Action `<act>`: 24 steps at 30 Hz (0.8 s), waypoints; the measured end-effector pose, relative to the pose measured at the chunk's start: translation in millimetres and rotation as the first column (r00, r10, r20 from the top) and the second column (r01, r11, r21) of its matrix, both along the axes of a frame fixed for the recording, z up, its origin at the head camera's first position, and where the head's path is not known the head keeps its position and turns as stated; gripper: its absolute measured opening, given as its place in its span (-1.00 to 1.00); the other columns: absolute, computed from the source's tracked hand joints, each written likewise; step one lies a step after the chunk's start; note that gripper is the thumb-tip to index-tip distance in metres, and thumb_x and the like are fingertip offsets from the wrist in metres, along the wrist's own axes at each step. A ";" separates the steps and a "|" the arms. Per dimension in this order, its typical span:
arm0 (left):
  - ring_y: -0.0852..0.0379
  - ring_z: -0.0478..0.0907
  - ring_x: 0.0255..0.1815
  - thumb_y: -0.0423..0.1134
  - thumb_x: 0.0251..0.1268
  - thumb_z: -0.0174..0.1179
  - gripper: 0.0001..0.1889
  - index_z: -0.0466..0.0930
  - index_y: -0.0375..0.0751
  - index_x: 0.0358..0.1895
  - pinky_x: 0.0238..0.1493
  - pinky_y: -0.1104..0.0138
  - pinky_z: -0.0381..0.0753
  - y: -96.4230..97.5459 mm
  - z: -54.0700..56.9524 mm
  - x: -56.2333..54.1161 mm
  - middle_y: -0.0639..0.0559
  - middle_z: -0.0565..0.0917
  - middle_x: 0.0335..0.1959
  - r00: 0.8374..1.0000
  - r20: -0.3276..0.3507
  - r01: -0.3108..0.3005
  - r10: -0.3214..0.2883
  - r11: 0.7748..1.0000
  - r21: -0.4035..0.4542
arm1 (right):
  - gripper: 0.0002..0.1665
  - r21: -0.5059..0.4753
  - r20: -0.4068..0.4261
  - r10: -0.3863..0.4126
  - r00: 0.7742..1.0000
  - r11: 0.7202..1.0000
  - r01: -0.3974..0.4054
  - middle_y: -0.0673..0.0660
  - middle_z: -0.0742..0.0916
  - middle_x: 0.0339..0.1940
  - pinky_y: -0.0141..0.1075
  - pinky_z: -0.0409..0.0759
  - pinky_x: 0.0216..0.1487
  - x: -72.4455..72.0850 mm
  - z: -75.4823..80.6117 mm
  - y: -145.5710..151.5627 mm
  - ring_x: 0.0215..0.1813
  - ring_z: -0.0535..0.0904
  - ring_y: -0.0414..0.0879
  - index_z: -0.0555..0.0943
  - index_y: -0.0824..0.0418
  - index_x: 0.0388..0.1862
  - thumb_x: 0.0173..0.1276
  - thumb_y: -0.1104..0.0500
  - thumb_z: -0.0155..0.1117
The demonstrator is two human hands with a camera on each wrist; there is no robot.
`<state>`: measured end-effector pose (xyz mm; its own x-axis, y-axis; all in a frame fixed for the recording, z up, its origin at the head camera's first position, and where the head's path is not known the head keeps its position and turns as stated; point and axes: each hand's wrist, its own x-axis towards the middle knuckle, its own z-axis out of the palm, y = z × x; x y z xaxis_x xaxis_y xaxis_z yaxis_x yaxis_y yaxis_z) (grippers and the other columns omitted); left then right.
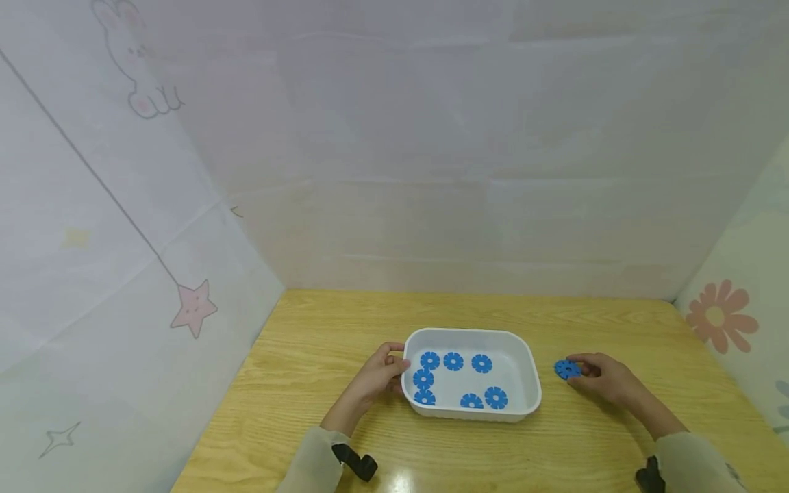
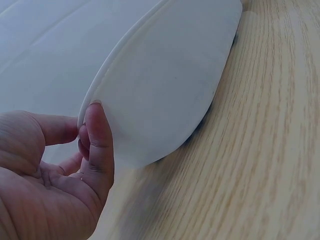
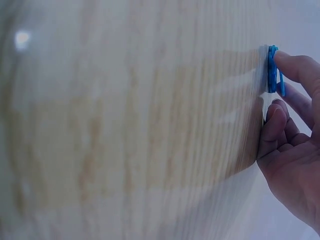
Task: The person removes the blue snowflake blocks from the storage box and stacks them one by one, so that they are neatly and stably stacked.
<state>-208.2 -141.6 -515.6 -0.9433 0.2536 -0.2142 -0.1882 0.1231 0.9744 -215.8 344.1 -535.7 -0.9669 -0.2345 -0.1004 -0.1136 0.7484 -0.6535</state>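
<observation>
A white plastic tray [image 1: 524, 404] with rounded corners stands on the wooden table, and several blue notched discs [image 1: 481, 363] lie flat inside it. My left hand [image 1: 379, 373] holds the tray's left end. In the left wrist view, the thumb and fingers of that hand [image 2: 65, 170] pinch the tray's rim [image 2: 100, 75]. Right of the tray, my right hand [image 1: 607, 378] pinches a blue notched disc [image 1: 567, 370] between thumb and fingers, low at the tabletop. Seen edge-on in the right wrist view, the blue plastic [image 3: 272, 70] shows more than one layer, one of them tilted.
The light wooden table [image 1: 308, 342] reaches back to a pale cloth wall [image 1: 481, 205]. Printed cloth also rises along the left and right sides, with a pink star [image 1: 194, 308] and a red flower [image 1: 721, 316] on it. Black straps [image 1: 354, 462] sit at the wrists.
</observation>
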 end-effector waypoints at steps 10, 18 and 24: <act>0.02 0.65 -0.30 -0.23 0.51 0.16 -0.51 0.30 -0.28 0.39 -0.35 0.31 0.66 -0.1 -0.3 -1.5 -0.38 0.61 0.03 1.000 0.006 -0.005 0.005 1.000 0.008 | -0.32 0.010 -0.017 -0.008 1.000 1.000 0.008 0.18 0.62 -0.03 -0.12 0.57 -0.11 0.1 2.2 -1.7 -0.07 0.49 0.00 0.54 0.34 0.31 0.35 -0.04 0.42; 0.01 0.65 -0.28 -0.24 0.52 0.14 -0.52 0.31 -0.25 0.40 -0.33 0.30 0.67 0.8 1.2 -1.5 -0.37 0.61 0.04 1.000 0.022 -0.013 0.013 1.000 -0.009 | -0.31 0.024 -0.026 0.002 1.000 1.000 -0.001 0.20 0.64 0.00 -0.08 0.59 -0.07 0.9 2.2 -1.8 -0.02 0.52 0.03 0.54 0.34 0.31 0.35 -0.04 0.43; 0.01 0.64 -0.29 -0.24 0.52 0.15 -0.51 0.31 -0.26 0.40 -0.33 0.30 0.66 0.8 0.2 -1.2 -0.37 0.61 0.03 1.000 0.016 -0.010 0.011 1.000 -0.007 | -0.30 0.028 -0.031 0.003 1.000 1.000 -0.002 0.17 0.64 -0.04 -0.12 0.57 -0.10 0.5 -0.4 -1.5 -0.06 0.50 0.00 0.54 0.35 0.31 0.34 -0.04 0.43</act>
<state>-209.5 -140.8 -515.5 -0.9424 0.2423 -0.2307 -0.2049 0.1273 0.9705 -215.2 342.6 -536.1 -0.9692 -0.2342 -0.0767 -0.1354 0.7661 -0.6283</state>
